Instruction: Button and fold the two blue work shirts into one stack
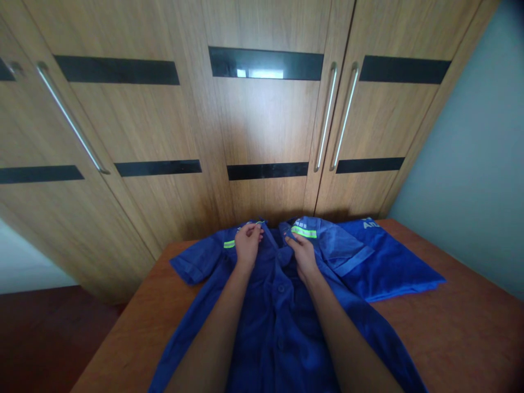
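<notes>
Spread front-up on table: blue shirt, collar toward 12, lower end running out of view at 6. Prob. laid that way to bring collar within easy reach of both arms, w/ firm base under cloth.

L hand at collar's 9 o'clock, fingers curled in at edge; can't tell if closed on cloth or just touching. R hand at collar's 3 o'clock, clamped on collar cloth, thumb on top. Prob. handled from opp. sides to keep neck opening spread & even.

Folded garment, also blue, at 3-4 o'clock from collar, partly under shirt's 3 o'clock sleeve; prob. set aside there to leave room for both arms. White letters near its 12 o'clock edge, only partly legible.

Counts:
- shirt x1, folded garment x1, hands x2
- short sleeves x2, at 9 & 3
- buttons x2 clearly visible, in line toward 6
- yellow-green strips x2 clear, one either side of collar; poss. 3rd bit by L fingertips, too small to tell
- wardrobe x1, at 12 behind table: handles x3 whole + 1 end at approx. 10; dark panels x8, 2 rows of 4
</notes>
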Motion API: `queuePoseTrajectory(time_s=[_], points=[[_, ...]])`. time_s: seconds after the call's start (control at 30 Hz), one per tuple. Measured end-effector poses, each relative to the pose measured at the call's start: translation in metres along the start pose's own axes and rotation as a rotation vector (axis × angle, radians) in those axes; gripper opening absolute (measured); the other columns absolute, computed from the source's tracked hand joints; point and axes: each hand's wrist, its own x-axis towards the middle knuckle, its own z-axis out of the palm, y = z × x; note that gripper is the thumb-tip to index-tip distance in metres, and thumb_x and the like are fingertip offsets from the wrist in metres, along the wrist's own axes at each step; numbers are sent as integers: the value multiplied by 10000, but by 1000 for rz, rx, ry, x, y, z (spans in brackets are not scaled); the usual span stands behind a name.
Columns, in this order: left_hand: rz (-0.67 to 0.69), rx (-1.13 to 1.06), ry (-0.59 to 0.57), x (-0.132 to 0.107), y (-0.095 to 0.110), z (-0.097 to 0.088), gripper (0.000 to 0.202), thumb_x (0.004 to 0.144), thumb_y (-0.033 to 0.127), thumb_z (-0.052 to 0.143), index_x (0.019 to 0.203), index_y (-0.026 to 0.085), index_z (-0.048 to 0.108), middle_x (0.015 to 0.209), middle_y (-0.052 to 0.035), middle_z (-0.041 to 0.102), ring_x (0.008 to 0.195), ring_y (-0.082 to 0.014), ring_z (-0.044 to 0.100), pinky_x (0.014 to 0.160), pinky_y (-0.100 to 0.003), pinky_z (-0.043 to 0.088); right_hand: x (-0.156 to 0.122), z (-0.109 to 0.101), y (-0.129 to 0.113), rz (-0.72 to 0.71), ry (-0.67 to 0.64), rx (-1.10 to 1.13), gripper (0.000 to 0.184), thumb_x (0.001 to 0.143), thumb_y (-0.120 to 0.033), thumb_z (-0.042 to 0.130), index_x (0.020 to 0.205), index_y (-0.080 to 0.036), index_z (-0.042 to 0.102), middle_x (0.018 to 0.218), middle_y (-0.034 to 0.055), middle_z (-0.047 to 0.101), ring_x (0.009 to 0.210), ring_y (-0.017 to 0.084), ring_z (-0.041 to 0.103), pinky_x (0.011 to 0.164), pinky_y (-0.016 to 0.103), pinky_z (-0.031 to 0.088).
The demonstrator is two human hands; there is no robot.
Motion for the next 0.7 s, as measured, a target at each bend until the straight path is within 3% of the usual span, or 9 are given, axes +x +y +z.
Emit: queuePoseTrajectory(time_s=[0.17, 0.33, 0.7], points=[[62, -22, -42, -16, 14, 1, 289, 812, 429, 569, 876, 154, 631, 740, -55, 710, 618, -157, 652, 560, -253, 508, -7, 12, -10, -56, -56, -27, 306, 646, -349, 738, 906, -187, 741, 872, 25, 733, 822, 206, 637, 760, 312, 492], [170, 75, -137, -31, 16, 3, 140, 811, 312, 586, 793, 183, 638, 703, -27, 694, 672, -172, 660, 661, -272, 500, -11, 15, -11, -118, -91, -92, 263, 683, -295, 687, 918, -187, 737, 912, 26, 736, 866, 207, 643, 815, 327, 487], [309, 244, -227, -33, 6, -7, 120, 854, 240, 545, 828, 196, 653, 762, -16, 690, 723, -171, 631, 691, -263, 445, -6, 11, -1, -160, -90, -290, 300, 672, -316, 653, 915, -162, 740, 813, 29, 718, 764, 199, 622, 698, 304, 496]])
